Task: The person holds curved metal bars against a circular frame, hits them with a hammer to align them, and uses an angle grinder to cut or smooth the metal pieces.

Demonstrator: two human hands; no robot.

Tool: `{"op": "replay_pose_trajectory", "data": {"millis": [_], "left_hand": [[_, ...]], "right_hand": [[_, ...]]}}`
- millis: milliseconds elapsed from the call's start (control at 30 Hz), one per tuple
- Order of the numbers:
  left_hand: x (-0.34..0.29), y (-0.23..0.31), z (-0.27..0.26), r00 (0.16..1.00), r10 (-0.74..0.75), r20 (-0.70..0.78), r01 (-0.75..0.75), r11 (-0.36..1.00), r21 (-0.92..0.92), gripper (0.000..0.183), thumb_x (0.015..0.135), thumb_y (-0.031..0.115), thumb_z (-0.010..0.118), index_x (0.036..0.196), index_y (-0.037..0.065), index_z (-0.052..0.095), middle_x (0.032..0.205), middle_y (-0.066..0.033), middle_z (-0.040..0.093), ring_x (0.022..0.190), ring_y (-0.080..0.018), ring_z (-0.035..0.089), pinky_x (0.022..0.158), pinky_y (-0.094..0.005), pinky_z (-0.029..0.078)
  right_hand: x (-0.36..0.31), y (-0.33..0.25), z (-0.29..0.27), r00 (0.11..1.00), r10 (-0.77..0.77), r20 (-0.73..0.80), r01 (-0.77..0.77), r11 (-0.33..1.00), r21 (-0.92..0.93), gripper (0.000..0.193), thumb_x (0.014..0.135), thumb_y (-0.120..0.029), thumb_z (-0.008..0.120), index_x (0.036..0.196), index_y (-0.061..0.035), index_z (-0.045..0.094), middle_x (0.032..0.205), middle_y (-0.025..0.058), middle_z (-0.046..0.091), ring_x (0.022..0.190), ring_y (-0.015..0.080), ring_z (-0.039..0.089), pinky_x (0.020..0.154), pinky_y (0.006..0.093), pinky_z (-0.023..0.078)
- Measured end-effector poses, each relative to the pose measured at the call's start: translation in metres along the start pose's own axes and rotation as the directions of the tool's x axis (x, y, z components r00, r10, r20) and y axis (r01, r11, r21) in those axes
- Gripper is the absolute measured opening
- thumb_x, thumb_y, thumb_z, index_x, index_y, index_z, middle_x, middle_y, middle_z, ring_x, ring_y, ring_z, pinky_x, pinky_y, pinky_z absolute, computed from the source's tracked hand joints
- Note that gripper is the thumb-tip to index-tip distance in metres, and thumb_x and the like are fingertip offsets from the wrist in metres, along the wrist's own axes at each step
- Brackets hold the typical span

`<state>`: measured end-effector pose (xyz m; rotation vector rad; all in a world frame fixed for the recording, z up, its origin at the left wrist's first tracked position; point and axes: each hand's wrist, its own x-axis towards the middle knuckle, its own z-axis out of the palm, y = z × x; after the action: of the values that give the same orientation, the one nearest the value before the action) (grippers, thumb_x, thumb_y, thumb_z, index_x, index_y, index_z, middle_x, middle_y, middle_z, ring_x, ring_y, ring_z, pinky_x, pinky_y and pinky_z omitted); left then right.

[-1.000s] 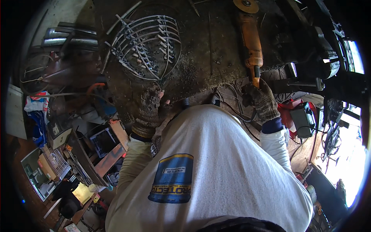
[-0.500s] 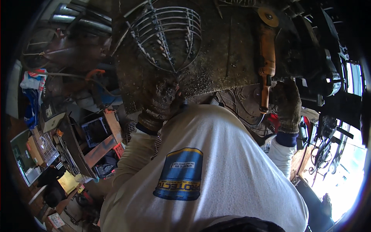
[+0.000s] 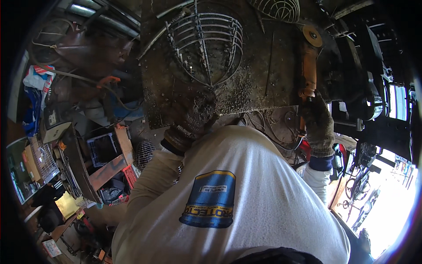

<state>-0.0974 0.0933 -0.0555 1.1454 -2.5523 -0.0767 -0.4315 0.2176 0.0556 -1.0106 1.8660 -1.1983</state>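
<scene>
A wire cage (image 3: 203, 42) of curved metal bars lies on the dark metal bench top (image 3: 263, 92), its pointed end towards me. By that end is my left hand (image 3: 193, 114), in a dirty knit glove; shadow hides its fingers, so I cannot tell whether it grips the cage. An orange angle grinder (image 3: 309, 70) lies to the right with its disc (image 3: 312, 36) pointing away. My gloved right hand (image 3: 318, 121) is closed around the grinder's rear handle, near the bench's front edge.
Another rounded wire cage (image 3: 281, 9) lies at the far edge of view. Grit (image 3: 239, 94) covers the bench near its front edge. Cables (image 3: 272, 127) hang below. Dark machinery (image 3: 369, 83) stands at the right, crates (image 3: 103, 149) at the left.
My right hand has moved left from beside the grinder onto its handle. My view has shifted, bringing more of the second wire cage in. The left hand stays by the first cage's pointed end.
</scene>
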Motion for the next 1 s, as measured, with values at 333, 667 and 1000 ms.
{"op": "replay_pose_trajectory", "data": {"millis": [333,667,1000], "left_hand": [[-0.001,-0.018,0.016,0.948,0.308,-0.087,-0.299,0.949,0.102,0.051,0.091,0.055,0.052,0.134,0.027,0.057,0.129,-0.0121,0.054,0.098,-0.0335,0.056,0.072,-0.0513,0.048],[-0.006,0.004,0.002,0.998,0.051,0.028,-0.054,0.991,0.122,0.047,0.089,0.048,0.055,0.124,0.018,0.063,0.127,-0.0116,0.057,0.103,-0.0388,0.054,0.084,-0.059,0.043],[0.018,0.0,-0.008,0.954,0.274,-0.12,-0.295,0.927,-0.23,0.025,0.081,0.014,0.072,0.105,0.011,0.065,0.106,-0.0104,0.064,0.101,-0.0352,0.059,0.086,-0.0502,0.048]], "right_hand": [[-0.006,0.019,-0.003,0.996,0.071,0.059,-0.07,0.997,-0.019,0.054,0.096,-0.01,0.06,0.146,-0.0011,0.041,0.113,0.0033,0.063,0.093,0.0081,0.058,0.084,0.0242,0.05],[-0.002,0.024,0.005,0.997,0.042,0.068,-0.035,0.994,-0.106,0.047,0.097,-0.001,0.053,0.143,0.0,0.043,0.111,0.0084,0.063,0.091,0.0135,0.063,0.079,0.0283,0.055],[0.015,0.033,-0.042,0.922,-0.332,-0.2,0.165,0.804,-0.571,0.045,0.095,-0.005,0.062,0.138,0.0021,0.05,0.119,0.0094,0.067,0.105,0.0138,0.063,0.09,0.0271,0.05]]}}
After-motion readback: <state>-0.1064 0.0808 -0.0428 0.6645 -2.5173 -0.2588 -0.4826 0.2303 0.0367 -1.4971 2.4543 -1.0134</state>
